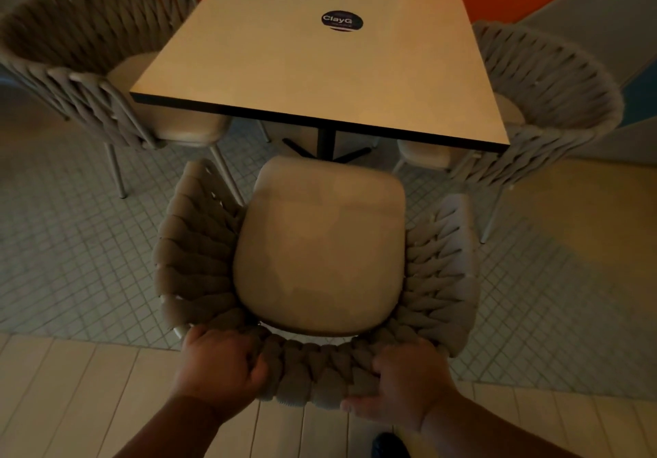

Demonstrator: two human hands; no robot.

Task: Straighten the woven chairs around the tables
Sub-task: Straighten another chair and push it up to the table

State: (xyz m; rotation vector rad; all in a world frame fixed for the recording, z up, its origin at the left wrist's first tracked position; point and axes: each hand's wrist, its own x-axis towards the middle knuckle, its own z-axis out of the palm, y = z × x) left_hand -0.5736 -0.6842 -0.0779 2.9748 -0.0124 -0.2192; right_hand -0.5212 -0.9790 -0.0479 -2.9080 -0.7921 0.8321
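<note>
A grey woven chair [199,262] with a beige seat cushion stands right below me, facing the square light table [313,77], its front edge just short of the table's near edge. My left hand [220,368] grips the left part of the woven backrest rim. My right hand [401,383] grips the right part of the same rim, fingers curled under it. A second woven chair [89,41] stands at the table's left side, its seat partly under the top. A third woven chair [554,102] stands at the right side, also tucked in.
A round dark sticker [342,20] lies on the table top. The table's black pedestal foot [329,148] shows beneath it. Small grey floor tiles [71,244] surround the table; pale planks run under my arms. An orange and blue wall stands behind.
</note>
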